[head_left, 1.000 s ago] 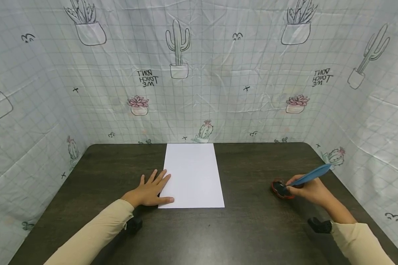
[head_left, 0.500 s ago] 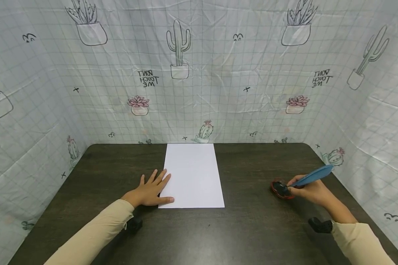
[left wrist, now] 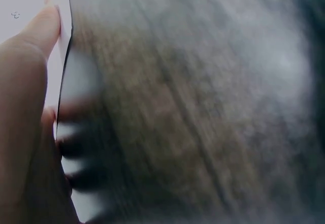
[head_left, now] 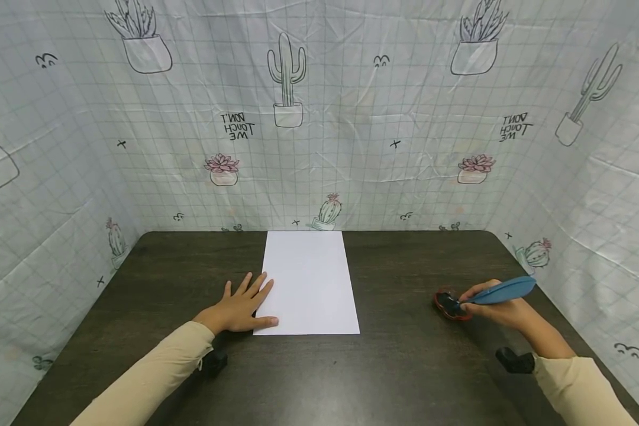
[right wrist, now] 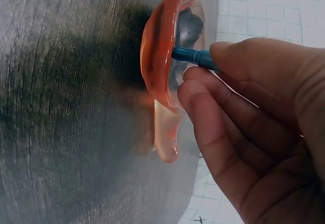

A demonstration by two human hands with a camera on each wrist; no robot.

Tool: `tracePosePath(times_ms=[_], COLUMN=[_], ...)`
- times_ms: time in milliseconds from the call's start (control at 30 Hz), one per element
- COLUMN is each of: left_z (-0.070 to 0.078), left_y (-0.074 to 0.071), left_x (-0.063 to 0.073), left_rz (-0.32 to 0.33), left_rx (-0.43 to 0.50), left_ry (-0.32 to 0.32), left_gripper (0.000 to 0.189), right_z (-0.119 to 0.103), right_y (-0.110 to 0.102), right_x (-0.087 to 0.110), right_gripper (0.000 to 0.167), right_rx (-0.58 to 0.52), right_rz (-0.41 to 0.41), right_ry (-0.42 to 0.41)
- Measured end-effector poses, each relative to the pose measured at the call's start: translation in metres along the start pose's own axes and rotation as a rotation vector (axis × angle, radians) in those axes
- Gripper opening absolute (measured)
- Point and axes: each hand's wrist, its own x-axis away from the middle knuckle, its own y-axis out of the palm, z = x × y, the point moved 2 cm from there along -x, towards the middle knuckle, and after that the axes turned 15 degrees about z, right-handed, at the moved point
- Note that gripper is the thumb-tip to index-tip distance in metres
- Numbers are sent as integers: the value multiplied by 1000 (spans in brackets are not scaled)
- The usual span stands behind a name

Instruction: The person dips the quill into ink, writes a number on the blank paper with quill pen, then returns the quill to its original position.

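Observation:
My left hand lies spread, palm down, over the left edge of a white sheet of paper; its thumb rests on the sheet in the left wrist view. At the right, my right hand pinches a blue feather pen between thumb and fingers. The pen's tip reaches into a small reddish translucent dish with dark contents. A short clear handle sticks out from the dish, seen in the right wrist view. The pen's very end is hidden inside the dish.
All of this sits on a dark wood-grain table. A pale curtain printed with cacti and a grid stands behind the table and along both sides. Black straps with small devices are on both wrists.
The feather end of the pen has tipped lower, while its tip stays in the dish. The left hand and paper have not visibly moved.

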Motion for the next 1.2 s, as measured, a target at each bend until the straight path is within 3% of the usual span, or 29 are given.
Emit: tracePosePath(times_ms=[267,367,600,733,967,1200], left_z=[-4,-6,-12,-14,-13,-7], left_y=[0,-5,-3,2,0,-6], left_x=[0,2,5,4,3,4], left_rz=[8,1,12,24,11,6], left_rx=[30,61,86,75,52,54], left_ry=[3,17,45,46,42,47], left_gripper=[94,94,93,94,94,92], right_z=[-3,-5,-8,-14,-35,-49], right_y=[0,-1,-1,5,32,60], right_x=[4,6,3,-6,-38,-76], right_gripper=[25,26,18,19,16,16], right_rx=[52,50,7,-39,-52,-141], right_rz=[-29,-10,102,152,237,292], right_ry=[166,187,65,47,31,17])
